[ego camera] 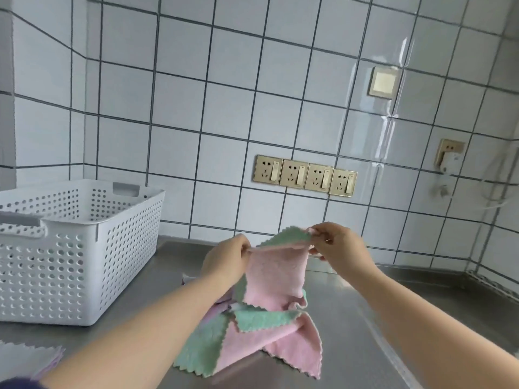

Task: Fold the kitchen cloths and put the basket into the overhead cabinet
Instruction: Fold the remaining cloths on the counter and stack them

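A brushed stainless-steel countertop (351, 332) runs along the white tiled wall and carries everything here. At about nine o'clock a white perforated plastic basket (84, 248) with cut-out handles stands on it, and near the centre, towards six o'clock, a loose heap of pink-and-green zigzag-edged cloths (252, 341) lies spread on the steel. At about eight o'clock, a flat pale grey-and-lilac cloth (28, 360) rests at the near edge.
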Motion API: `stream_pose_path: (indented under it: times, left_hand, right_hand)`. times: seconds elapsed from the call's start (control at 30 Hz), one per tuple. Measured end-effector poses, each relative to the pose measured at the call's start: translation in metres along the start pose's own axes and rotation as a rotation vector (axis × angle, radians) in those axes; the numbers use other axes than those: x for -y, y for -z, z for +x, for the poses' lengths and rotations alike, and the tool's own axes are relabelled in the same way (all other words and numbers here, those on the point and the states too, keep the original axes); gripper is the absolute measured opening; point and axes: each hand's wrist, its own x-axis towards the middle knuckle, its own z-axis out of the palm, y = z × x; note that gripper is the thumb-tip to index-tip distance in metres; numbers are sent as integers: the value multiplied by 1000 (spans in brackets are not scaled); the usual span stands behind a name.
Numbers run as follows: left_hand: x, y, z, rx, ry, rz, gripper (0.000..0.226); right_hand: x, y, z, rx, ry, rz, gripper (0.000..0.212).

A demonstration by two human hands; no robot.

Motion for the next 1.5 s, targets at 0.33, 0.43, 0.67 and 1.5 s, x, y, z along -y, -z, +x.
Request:
stream_pose_path:
  times: [0.33,0.43,0.67,1.5]
  left_hand:
    - [-13,76,68,-141,-268,257,21]
    - [-7,100,77,-165,-282,286,29]
    - [0,170,86,-255,-144,461,29]
    - [13,226,97,-284,-35,442,22]
  right_hand:
    - [27,39,63,-115,-148,34,9]
    - [43,42,74,35,-141,189,27]
    - [71,59,80,285,31,283,18]
    - [85,11,102,123,201,-8,67]
